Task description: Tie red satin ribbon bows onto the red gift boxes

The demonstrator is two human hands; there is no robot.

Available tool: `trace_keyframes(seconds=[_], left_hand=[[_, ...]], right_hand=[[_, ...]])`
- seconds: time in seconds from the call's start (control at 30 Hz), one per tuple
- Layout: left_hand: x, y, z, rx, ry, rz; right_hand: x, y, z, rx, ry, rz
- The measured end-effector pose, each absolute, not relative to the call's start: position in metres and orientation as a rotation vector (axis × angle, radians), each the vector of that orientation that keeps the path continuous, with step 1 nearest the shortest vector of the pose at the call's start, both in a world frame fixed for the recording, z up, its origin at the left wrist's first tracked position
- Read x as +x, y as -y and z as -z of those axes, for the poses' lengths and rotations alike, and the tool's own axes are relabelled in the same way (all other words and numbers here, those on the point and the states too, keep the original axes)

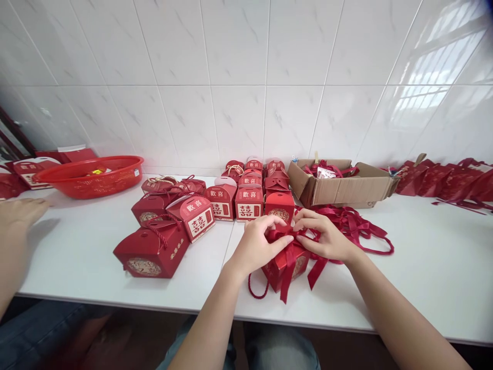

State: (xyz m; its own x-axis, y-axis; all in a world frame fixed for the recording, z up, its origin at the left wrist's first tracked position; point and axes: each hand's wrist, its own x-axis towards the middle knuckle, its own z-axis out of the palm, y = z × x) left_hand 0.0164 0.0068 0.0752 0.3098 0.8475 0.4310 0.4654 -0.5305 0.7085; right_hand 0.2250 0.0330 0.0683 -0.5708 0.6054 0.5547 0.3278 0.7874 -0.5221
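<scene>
A small red gift box (274, 272) stands near the table's front edge, with a dark red ribbon (288, 264) gathered on its top. My left hand (260, 241) pinches the ribbon from the left side, thumb and fingers pressed together. From the right, my right hand (321, 234) also pinches the ribbon at the bow. Two ribbon tails hang down over the box's front and right. A twisted red cord (258, 295) loops out at the box's lower left. The exact shape of the knot is partly covered by my fingers.
Several red boxes (152, 252) stand to the left and behind. Loose ribbons (360, 226) lie to the right, before an open cardboard box (346, 190). A red plastic basin (92, 177) sits at the back left. Another person's hand (23, 213) rests at the left.
</scene>
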Motion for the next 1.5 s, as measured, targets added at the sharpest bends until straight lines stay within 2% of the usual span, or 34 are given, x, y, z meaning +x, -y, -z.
trace_keyframes(seconds=[0.2,0.47,0.67,0.97,1.5], left_hand=[[0.016,-0.006,-0.076,2.164,-1.176,-1.074],[0.012,-0.009,-0.075,2.134,-1.142,-1.052],[0.012,-0.01,-0.075,2.056,-1.157,-1.075],[0.015,-0.009,-0.073,2.191,-1.223,-1.102],[0.018,-0.005,-0.075,2.052,-1.384,-1.009]], right_hand=[[0.22,-0.034,-0.065,-0.797,2.143,-0.498],[0.21,-0.032,-0.059,-0.931,1.936,-0.702],[0.207,-0.034,-0.056,-0.984,1.88,-0.699],[0.207,-0.032,-0.059,-0.802,1.876,-0.87],[0.207,-0.032,-0.063,-0.792,1.988,-0.797]])
